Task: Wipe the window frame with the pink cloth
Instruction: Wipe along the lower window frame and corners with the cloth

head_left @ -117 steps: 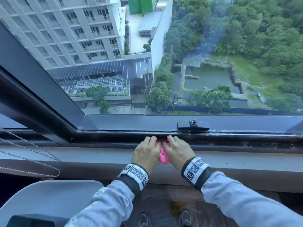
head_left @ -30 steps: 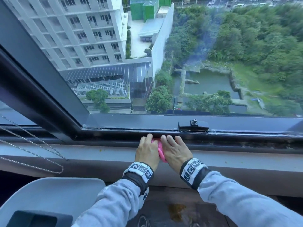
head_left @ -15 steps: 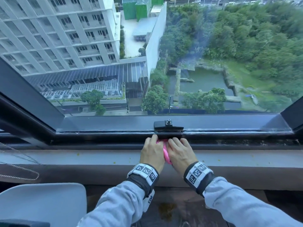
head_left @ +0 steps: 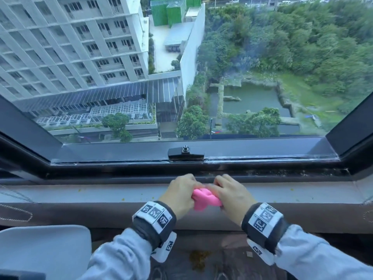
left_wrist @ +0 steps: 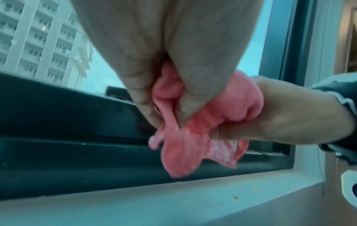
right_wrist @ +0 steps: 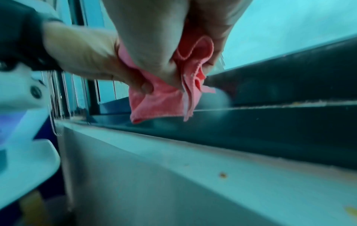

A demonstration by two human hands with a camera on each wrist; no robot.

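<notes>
A bunched pink cloth (head_left: 203,199) hangs between my two hands, just above the pale sill and clear of the dark window frame (head_left: 121,168). My left hand (head_left: 179,196) grips its left side with curled fingers. My right hand (head_left: 230,196) grips its right side. In the left wrist view the cloth (left_wrist: 185,143) dangles below my left hand (left_wrist: 166,91), pinched between thumb and fingers, with my right hand (left_wrist: 286,113) holding it from the right. In the right wrist view folds of the cloth (right_wrist: 160,99) droop from my right hand (right_wrist: 173,61), and my left hand (right_wrist: 86,56) grips it beside.
A black window latch (head_left: 185,153) sits on the lower sash rail above my hands. Grit lines the frame track at the right (head_left: 302,171). The pale sill (head_left: 101,194) carries yellow specks. A white chair (head_left: 44,251) stands at lower left, and a bead chain (head_left: 16,215) hangs at the left.
Both hands have drawn back from the frame track towards me and lifted the cloth off it; the cloth is now bunched up between them instead of pressed on the frame.
</notes>
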